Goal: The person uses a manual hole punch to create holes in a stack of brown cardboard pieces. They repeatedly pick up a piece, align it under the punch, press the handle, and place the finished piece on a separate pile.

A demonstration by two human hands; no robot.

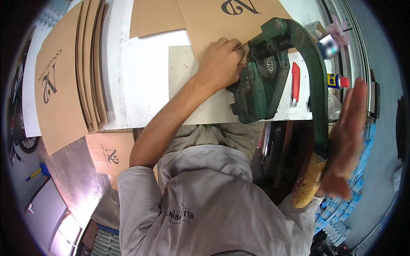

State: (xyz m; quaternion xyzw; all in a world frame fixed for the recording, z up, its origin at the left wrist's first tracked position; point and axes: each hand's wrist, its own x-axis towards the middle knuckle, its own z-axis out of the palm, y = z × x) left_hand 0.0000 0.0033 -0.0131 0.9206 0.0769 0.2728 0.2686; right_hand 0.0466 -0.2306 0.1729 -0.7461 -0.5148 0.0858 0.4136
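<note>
My left hand (222, 64) is closed with curled fingers on the edge of a brown paper bag (200, 25), right at the jaw of a green hand press (258, 100). The fingertips are partly hidden by the press. Small shiny metal pieces (270, 65) sit in a holder on the press. A long curved lever (317, 85) comes from its top toward me and ends in a tan wrapped handle (311, 181). Beside this handle, my right hand (348, 141) is open with fingers stretched out, slightly blurred; it grips nothing.
A red utility knife (295, 81) lies on the white table (136, 72) right of the press. Beyond the lever is a spray can (335, 81) with a red cap. Several brown bags (55, 98) stand at the left edge; another bag (109, 151) is below the tabletop.
</note>
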